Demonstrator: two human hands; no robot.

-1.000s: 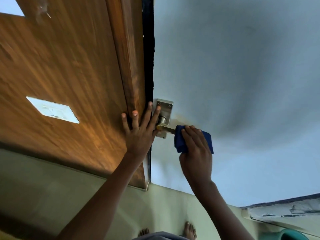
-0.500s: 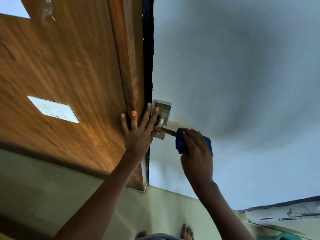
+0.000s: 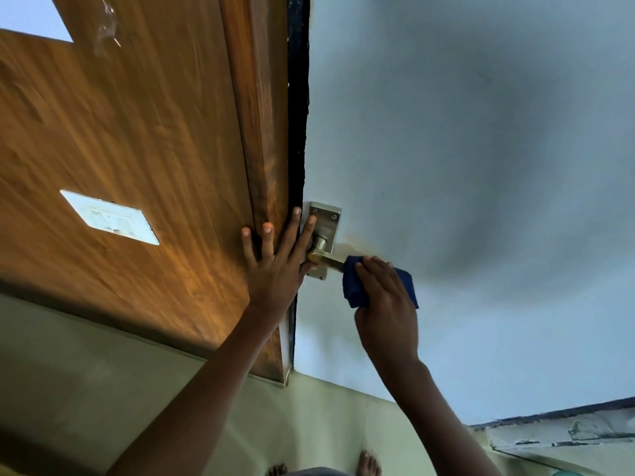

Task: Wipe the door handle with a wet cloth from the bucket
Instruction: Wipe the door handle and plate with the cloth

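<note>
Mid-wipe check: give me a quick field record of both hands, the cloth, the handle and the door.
left hand: flat and open, fingers spread on the wooden door frame beside the handle plate
right hand: shut on the blue cloth
blue cloth: wrapped over the outer end of the lever
door handle: brass lever, inner part bare
door: pale blue, yellowish stain near the plate
</note>
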